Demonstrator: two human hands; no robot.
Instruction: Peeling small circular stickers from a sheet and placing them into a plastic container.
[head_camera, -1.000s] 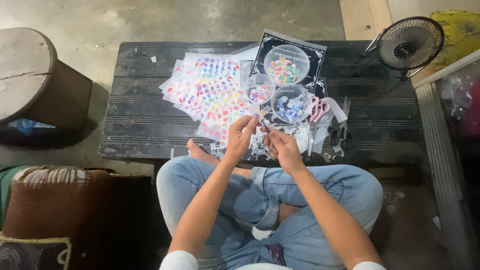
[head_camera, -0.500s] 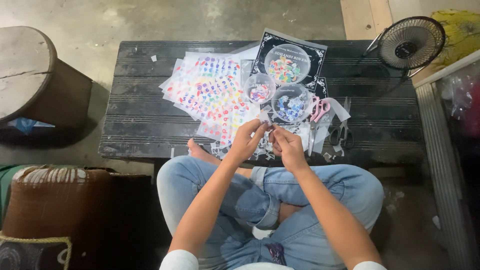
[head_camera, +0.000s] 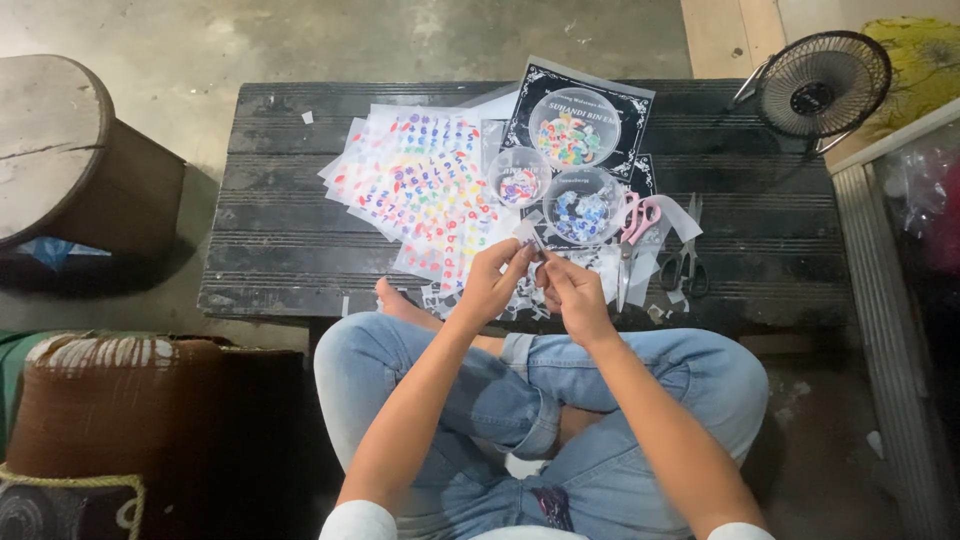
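— What might slip?

— The small sticker piece (head_camera: 528, 236) could tear or stick to my fingers if I pull unevenly. My left hand (head_camera: 492, 283) pinches it above the low table (head_camera: 280, 240); my right hand (head_camera: 572, 293) pinches the other side, wrists close.

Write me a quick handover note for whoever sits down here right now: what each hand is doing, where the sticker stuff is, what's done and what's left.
Left hand and right hand: both raised over the near edge of the low black table, fingers pinching one small clear sticker piece between them.
Letter sticker sheets are fanned out left of centre.
Three round clear bowls of coloured cut pieces: large bowl, small bowl, middle bowl.
Pink-handled scissors and dark scissors lie to the right, unused.
Done: bowls partly filled, offcuts under the hands.
Left: many letters remain on the sheets.
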